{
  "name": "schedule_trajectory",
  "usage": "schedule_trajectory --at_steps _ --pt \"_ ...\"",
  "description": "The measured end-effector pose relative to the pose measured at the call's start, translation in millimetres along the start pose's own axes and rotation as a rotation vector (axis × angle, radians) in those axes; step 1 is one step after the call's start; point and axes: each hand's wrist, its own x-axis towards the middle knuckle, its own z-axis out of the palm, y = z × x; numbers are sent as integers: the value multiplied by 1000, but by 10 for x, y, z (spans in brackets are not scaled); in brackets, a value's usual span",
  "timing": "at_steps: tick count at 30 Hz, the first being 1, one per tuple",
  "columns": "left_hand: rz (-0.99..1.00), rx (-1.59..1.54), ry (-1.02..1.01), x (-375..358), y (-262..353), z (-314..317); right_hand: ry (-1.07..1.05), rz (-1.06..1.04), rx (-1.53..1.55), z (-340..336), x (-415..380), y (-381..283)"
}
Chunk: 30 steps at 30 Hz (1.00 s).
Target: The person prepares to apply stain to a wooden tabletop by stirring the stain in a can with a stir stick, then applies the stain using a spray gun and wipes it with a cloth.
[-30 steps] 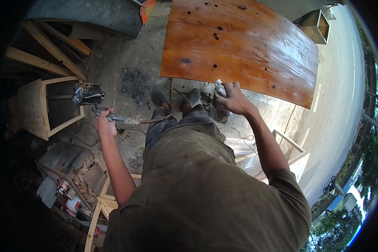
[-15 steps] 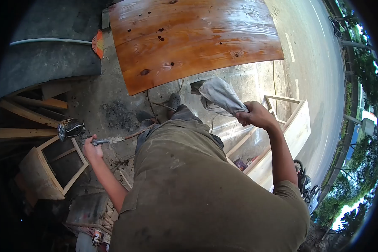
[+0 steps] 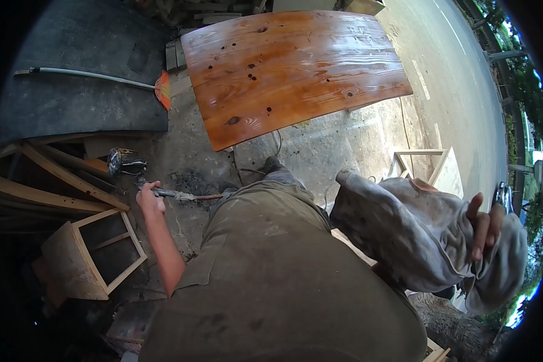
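My left hand (image 3: 151,198) is wrapped round the handle of a spray gun (image 3: 168,193), held out to the left of my body. The gun's paint-stained metal cup (image 3: 127,162) sits just beyond my fingers, and a hose (image 3: 206,197) runs from the handle toward my legs. On the right, my right hand (image 3: 486,226) is closed on a large grey-white stained cloth (image 3: 398,223), raised close to the camera. Folds of the cloth hide much of that hand and most of the forearm. A glossy brown wooden panel (image 3: 301,72) with dark knots lies in front of me.
A pale wooden frame (image 3: 111,253) stands at lower left, with another boxy frame (image 3: 443,172) at right. An orange-headed broom (image 3: 163,90) rests by a dark sheet (image 3: 96,48). Hoses cross the stained concrete floor (image 3: 320,142), and a road (image 3: 452,78) runs along the right.
My right hand has swung right and up toward the camera, the cloth now spread larger in view. The left hand still holds the spray gun. The view has shifted, with the panel appearing lower.
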Motion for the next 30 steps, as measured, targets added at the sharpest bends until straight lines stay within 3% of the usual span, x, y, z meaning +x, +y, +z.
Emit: schedule_trajectory --at_steps 2,3,5,8,9,11,13,15,17,19,20,23,24,25,27,29,30 --pt "28 -10 -10 1 -2 31 115 151 216 -229 231 803" --pt "39 -10 -6 -35 -11 52 311 215 136 -308 251 1239" --pt "44 5 -9 -145 5 97 1118 451 -486 -231 91 2315" --pt "33 10 -3 -178 7 85 940 620 9 -373 -66 2673" --pt "31 3 5 -111 -17 30 888 544 476 -314 -72 2621" --pt "20 15 3 -112 -13 5 791 670 227 80 345 2534" --pt "4 21 28 -43 -25 -50 503 943 -392 -8 406 2704" --pt "-13 22 58 -60 -16 -9 195 681 -863 -174 664 2916" --pt "-17 -9 103 -70 -35 -5 62 691 -866 -317 726 2982" --pt "-2 -17 131 -63 -39 24 133 967 -410 -485 697 2976" --pt "12 -12 138 -58 -62 22 207 856 -441 -620 619 3017" --pt "21 -12 138 18 -148 -115 962 590 -103 -893 798 2903" --pt "21 -28 154 -6 -164 -104 1081 611 -86 -942 772 2861" --pt "24 -45 170 -31 -162 -90 977 501 253 -887 650 2864" --pt "4 -49 188 -52 -160 -36 532 592 -492 -1369 409 3124" --pt "-26 -33 212 -254 -110 36 540 529 -103 -1556 286 2997" --pt "-7 -60 239 -191 -175 7 456 534 -658 -1668 251 2933"
